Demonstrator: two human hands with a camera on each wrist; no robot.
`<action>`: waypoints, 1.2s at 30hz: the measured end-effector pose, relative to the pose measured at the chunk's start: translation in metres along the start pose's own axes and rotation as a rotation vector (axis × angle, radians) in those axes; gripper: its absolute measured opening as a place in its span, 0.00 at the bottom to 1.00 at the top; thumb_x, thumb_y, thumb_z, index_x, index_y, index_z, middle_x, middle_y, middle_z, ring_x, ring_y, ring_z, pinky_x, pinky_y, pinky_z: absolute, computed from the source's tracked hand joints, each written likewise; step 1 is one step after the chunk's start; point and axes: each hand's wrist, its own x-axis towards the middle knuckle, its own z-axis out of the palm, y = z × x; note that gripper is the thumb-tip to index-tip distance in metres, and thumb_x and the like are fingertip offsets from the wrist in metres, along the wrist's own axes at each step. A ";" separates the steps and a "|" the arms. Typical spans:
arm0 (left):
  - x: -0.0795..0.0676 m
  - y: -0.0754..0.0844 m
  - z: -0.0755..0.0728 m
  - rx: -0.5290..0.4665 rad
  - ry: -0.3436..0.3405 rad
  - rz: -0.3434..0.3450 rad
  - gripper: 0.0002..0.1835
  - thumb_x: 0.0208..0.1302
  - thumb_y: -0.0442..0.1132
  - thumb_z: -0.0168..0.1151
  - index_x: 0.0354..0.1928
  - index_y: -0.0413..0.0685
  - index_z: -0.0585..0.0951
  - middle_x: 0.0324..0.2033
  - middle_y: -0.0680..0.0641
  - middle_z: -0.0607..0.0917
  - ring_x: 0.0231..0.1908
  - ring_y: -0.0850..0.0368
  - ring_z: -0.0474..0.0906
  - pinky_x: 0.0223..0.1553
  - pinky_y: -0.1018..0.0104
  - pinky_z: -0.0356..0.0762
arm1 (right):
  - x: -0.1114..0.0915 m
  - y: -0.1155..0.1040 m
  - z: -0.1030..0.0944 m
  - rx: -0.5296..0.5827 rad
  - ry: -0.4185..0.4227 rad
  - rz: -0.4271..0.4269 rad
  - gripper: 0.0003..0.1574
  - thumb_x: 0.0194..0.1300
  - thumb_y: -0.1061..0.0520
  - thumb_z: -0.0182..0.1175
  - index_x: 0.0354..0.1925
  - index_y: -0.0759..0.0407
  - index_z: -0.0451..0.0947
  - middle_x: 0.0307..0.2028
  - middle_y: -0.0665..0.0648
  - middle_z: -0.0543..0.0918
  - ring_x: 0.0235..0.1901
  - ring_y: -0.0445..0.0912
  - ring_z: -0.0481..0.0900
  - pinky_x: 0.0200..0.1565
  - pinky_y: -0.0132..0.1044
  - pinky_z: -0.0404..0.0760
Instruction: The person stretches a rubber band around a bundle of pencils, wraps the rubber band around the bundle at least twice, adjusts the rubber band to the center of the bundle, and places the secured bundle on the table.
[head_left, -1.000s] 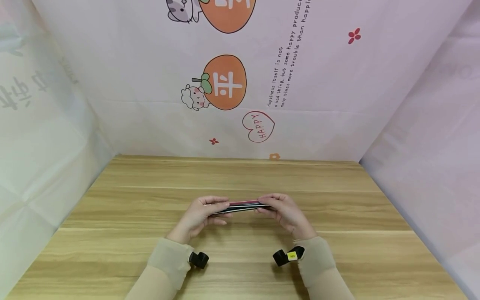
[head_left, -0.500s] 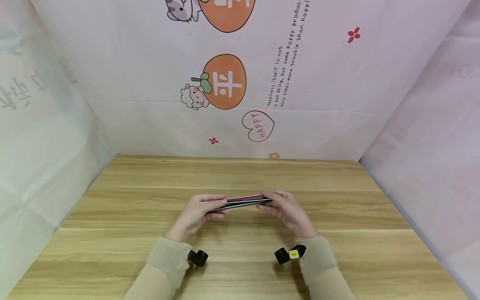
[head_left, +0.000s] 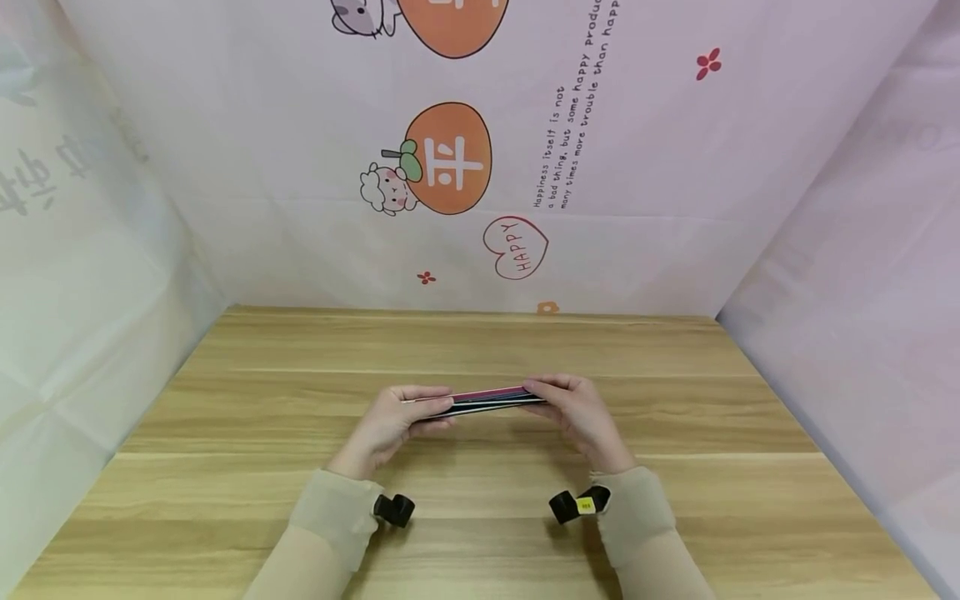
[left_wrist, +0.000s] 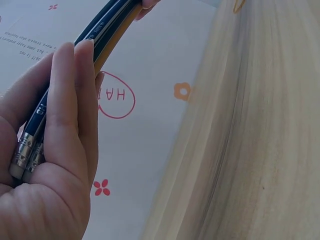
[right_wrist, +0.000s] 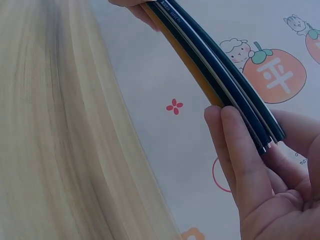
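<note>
A bundle of pencils [head_left: 487,400] is held above the table [head_left: 480,542], slanting slightly up toward the right hand [head_left: 581,417]. The fingers of the left hand [head_left: 386,423] grip the end with erasers [left_wrist: 17,172], and the right hand's fingers and thumb grip the other end

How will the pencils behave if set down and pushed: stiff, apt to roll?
The pencils are likely stiff: in the head view they run straight between the left hand and right hand. Once released they may roll or slide apart, being slim, with no tie visible along the uncovered stretch.
</note>
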 end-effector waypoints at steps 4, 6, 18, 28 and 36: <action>0.000 0.002 -0.001 -0.012 0.014 0.004 0.28 0.55 0.31 0.66 0.56 0.24 0.70 0.48 0.34 0.80 0.46 0.39 0.79 0.53 0.54 0.73 | 0.002 -0.003 -0.002 -0.047 -0.012 0.000 0.27 0.60 0.62 0.62 0.51 0.82 0.69 0.39 0.61 0.81 0.39 0.50 0.83 0.47 0.41 0.80; -0.001 0.003 -0.001 -0.012 0.022 0.013 0.28 0.55 0.31 0.66 0.56 0.23 0.70 0.47 0.35 0.80 0.47 0.37 0.78 0.53 0.54 0.73 | 0.004 -0.005 -0.005 -0.086 -0.015 -0.004 0.26 0.61 0.61 0.61 0.50 0.81 0.70 0.38 0.59 0.82 0.39 0.49 0.83 0.47 0.41 0.80; -0.005 0.011 -0.005 -0.028 0.021 0.034 0.27 0.57 0.31 0.64 0.56 0.22 0.69 0.46 0.35 0.81 0.45 0.40 0.80 0.52 0.57 0.74 | 0.016 -0.021 -0.036 -0.256 0.004 -0.035 0.26 0.64 0.60 0.58 0.54 0.78 0.68 0.42 0.62 0.83 0.40 0.49 0.83 0.49 0.43 0.79; -0.006 0.014 -0.007 -0.021 0.049 0.025 0.23 0.57 0.31 0.64 0.54 0.25 0.73 0.47 0.34 0.80 0.44 0.40 0.80 0.48 0.61 0.78 | 0.012 -0.022 -0.059 -0.671 0.093 -0.021 0.24 0.64 0.56 0.58 0.52 0.73 0.73 0.47 0.68 0.79 0.44 0.56 0.80 0.48 0.47 0.80; -0.006 0.013 -0.007 0.003 0.062 0.012 0.25 0.56 0.31 0.65 0.54 0.24 0.72 0.48 0.34 0.80 0.43 0.44 0.82 0.49 0.58 0.76 | 0.001 -0.008 -0.077 -0.937 0.087 0.056 0.21 0.62 0.55 0.61 0.50 0.67 0.77 0.48 0.66 0.79 0.47 0.57 0.76 0.47 0.48 0.77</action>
